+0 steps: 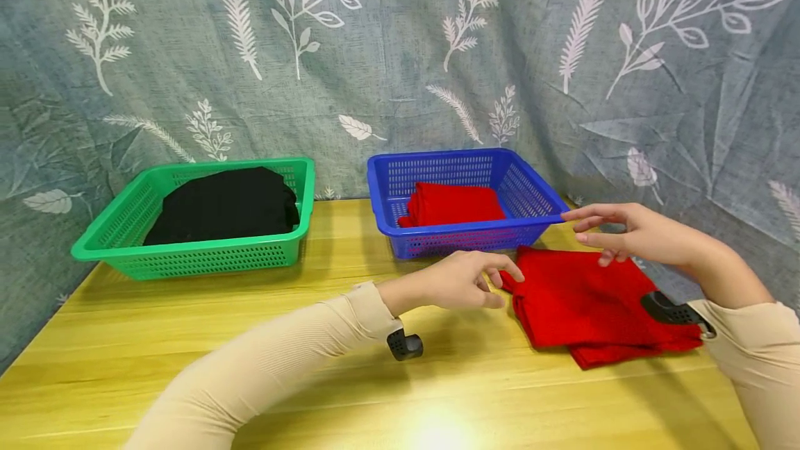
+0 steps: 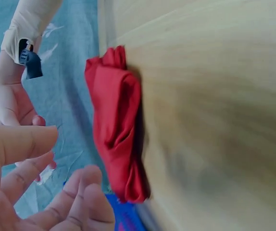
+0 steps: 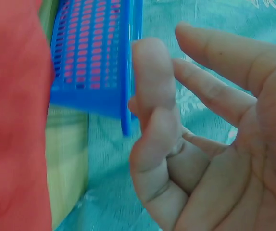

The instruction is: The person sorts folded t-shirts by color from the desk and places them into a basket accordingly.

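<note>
A folded red cloth [image 1: 587, 301] lies on the table to the right, in front of the blue basket. My left hand [image 1: 465, 280] hovers at its left edge, fingers loosely bent and nothing between them. Above the cloth's far right part hangs my right hand [image 1: 631, 231], its fingers relaxed and spread, near the basket's right corner. In the left wrist view the red cloth [image 2: 116, 125] shows as a thick folded bundle beyond the fingertips. The right wrist view has the empty palm [image 3: 234, 183], with red cloth [image 3: 15, 120] at the left.
Inside the blue basket [image 1: 462, 236] sits another folded red cloth [image 1: 459, 205]. A green basket [image 1: 194, 260] at the left holds black cloth [image 1: 228, 207]. Behind the wooden table [image 1: 250, 325] hangs a grey-blue curtain [image 1: 400, 54] with white leaf prints.
</note>
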Motion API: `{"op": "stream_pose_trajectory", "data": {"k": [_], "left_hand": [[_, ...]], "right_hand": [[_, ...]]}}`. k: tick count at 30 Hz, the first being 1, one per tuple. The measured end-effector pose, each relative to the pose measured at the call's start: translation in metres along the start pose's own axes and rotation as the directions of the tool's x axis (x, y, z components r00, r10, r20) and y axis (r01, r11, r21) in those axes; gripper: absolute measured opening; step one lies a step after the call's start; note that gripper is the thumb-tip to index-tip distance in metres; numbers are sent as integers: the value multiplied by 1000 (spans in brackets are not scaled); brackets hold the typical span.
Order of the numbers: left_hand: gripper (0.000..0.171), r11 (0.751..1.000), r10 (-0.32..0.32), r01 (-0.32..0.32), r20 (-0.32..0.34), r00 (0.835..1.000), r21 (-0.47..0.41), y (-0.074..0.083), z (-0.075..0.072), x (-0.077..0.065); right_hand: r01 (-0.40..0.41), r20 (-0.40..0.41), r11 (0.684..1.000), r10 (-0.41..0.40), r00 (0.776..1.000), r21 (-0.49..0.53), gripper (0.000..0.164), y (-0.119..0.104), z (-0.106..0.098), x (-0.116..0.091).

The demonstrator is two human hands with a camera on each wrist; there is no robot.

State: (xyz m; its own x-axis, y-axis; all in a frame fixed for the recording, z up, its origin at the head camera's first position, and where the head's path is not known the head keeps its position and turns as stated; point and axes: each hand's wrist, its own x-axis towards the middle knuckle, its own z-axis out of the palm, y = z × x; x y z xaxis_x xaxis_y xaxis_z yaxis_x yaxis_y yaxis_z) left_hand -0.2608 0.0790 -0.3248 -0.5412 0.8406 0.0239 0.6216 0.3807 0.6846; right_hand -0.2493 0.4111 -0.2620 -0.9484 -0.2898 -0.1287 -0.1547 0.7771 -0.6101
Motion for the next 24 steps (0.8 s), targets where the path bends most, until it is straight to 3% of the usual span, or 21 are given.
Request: {"op": "stream_pose_trajectory", "data": {"k": [3,9,18,24], "left_hand": [[51,1000,-17,17,10,1000,-1,0,12,6],[66,999,-49,50,-36,998,12,3,30,16],[61,993,-26,26,0,1000,113,3,42,31],[61,995,-57,54,36,998,87,-1,46,31]], "right_hand": [[-22,12,1000,22,1000,-5,48,14,-2,-12],[-145,153,989,137,979,40,58,42,-7,-29],[-235,280,971,215,936,39,61,82,-1,-37],[-228,317,972,198,928,58,58,93,8,-34]]}}
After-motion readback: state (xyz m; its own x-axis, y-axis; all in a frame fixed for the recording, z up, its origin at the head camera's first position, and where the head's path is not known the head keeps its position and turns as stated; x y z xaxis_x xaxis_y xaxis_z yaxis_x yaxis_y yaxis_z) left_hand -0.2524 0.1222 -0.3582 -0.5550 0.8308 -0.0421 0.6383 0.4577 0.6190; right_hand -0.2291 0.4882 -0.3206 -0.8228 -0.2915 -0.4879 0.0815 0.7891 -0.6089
